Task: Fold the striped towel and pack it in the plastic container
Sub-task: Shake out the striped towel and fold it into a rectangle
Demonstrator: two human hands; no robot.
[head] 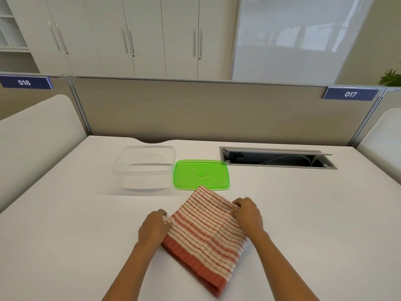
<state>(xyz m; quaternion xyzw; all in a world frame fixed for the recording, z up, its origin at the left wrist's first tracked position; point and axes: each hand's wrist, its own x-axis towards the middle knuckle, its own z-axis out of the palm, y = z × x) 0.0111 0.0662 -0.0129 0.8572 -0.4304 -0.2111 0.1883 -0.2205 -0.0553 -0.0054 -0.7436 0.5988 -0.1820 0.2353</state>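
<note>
The red-and-white striped towel (202, 232) lies folded on the white table, turned like a diamond, with a solid red band along its near-left edge. My left hand (153, 228) pinches the towel's left corner. My right hand (246, 210) grips the right corner, where the layers meet. The clear plastic container (144, 168) stands open and empty behind the towel, to the left. Its green lid (201, 174) lies flat beside it on the right, just beyond the towel's far corner.
An open cable hatch (277, 158) is set into the table (65, 224) at the back right. A beige partition (217, 111) runs along the far edge. White padded dividers stand at both sides.
</note>
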